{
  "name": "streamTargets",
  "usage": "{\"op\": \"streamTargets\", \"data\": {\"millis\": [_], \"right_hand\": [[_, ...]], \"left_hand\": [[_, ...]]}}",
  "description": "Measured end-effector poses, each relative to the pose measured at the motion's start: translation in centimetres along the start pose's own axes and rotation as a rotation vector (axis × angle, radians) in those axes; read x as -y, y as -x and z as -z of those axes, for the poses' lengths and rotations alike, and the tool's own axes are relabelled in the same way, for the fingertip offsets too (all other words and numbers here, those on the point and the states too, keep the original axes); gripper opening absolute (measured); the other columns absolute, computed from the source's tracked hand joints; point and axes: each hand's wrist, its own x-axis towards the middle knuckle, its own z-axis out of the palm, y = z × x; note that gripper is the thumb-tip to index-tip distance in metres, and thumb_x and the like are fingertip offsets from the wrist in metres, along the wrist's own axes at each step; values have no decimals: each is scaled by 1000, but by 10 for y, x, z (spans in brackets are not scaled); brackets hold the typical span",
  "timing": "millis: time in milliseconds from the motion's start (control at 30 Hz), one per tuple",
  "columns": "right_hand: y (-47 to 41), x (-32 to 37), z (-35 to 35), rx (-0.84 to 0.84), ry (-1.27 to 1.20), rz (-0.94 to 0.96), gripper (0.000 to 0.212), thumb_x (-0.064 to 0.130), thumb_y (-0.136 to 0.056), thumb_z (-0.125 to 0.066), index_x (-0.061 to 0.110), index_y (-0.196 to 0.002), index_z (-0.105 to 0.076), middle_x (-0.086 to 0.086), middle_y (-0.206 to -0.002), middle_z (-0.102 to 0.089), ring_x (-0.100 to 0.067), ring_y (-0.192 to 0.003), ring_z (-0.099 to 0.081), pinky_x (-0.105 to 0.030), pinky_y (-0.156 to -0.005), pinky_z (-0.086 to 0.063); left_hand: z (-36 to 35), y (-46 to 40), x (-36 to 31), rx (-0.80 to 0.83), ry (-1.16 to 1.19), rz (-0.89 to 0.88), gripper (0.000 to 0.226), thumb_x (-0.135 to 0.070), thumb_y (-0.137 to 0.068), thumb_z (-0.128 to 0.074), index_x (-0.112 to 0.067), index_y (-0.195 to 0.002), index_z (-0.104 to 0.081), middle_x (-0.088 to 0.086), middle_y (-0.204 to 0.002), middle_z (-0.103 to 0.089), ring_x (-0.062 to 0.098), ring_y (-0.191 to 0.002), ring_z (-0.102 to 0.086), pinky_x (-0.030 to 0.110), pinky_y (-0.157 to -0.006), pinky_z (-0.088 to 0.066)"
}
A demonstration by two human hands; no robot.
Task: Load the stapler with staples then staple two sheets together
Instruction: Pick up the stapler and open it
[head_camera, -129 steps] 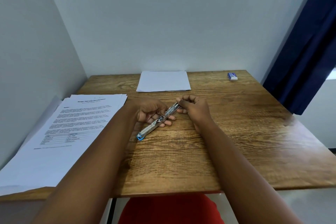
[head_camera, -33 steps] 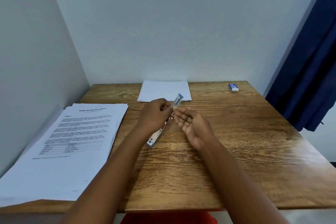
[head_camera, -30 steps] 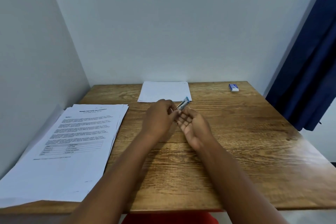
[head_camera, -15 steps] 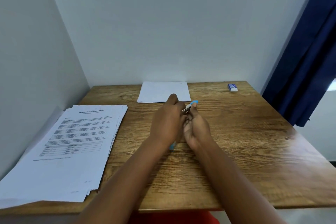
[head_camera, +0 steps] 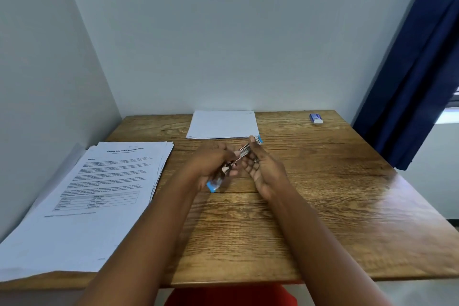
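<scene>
Both hands hold the opened-out stapler (head_camera: 234, 163) above the table (head_camera: 323, 194): the left hand (head_camera: 211, 166) curls round its near half, the right hand (head_camera: 260, 169) pinches the far tip. Blurred motion suggests it could slip or snap shut on fingers.

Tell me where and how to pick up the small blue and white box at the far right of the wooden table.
Pinch the small blue and white box across its two long sides, coming straight down from above. It lies flat and low on the wooden table, apart from the papers, so only its top and edges offer a hold. The right hand is nearer, though the reach looks long.
</scene>
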Motion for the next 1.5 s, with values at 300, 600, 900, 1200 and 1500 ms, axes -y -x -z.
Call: {"op": "streamTargets", "data": {"millis": [300, 600, 900, 1200, 1500], "right_hand": [[-4, 0, 3, -24, 115, 37, 14, 19, -83, -76, 12, -82, -65, -2, -72, -59, -7, -58, -52, -18, -52, -45], [-2, 1, 2, -38, 130, 60, 33, 15, -84, -75, 8, -111, -57, -2, -72, -60, -6, -55, -52, -19, -50, -43], [-4, 0, 4, -39, 177, 110, 18, 21, -87, -72, 11, -93, -58, -1, -70, -58, -8, -54, -51, -20, -48, -42], [-6, 0, 4, -255, 360, 222, 32, 36, -99, -54, 10, -83, -64, -2, -65, -60, -9, -52, -49, -20, -47, -42], [-13, 34, 32, -446, 138, 221, 21, 23, -101, -51, 9, -93, -65, 1, -72, -57, -6, -58, -46, -18, -50, -37]], "left_hand": [[18, 12, 2, 209, -67, 36, 33, -28, -96, -62, 0, -110, -70, 11, -83, -73, 15, -72, -70, 23, -62, -57], [13, 12, 6, 115, -174, -35, 50, -51, -88, -60, -2, -90, -72, 7, -66, -67, 9, -45, -56, 16, -41, -43], [14, 5, 11, 92, -117, -29, 27, -31, -91, -68, -4, -91, -72, 8, -75, -69, 11, -51, -60, 19, -42, -46], [15, 6, 12, 43, -285, -35, 33, -8, -73, -86, -5, -101, -68, 2, -70, -69, 10, -53, -63, 19, -44, -47], [1, 16, 3, 64, -929, -256, 24, -23, -68, -90, -17, -87, -77, -7, -71, -68, 5, -57, -58, 9, -50, -40]]}}
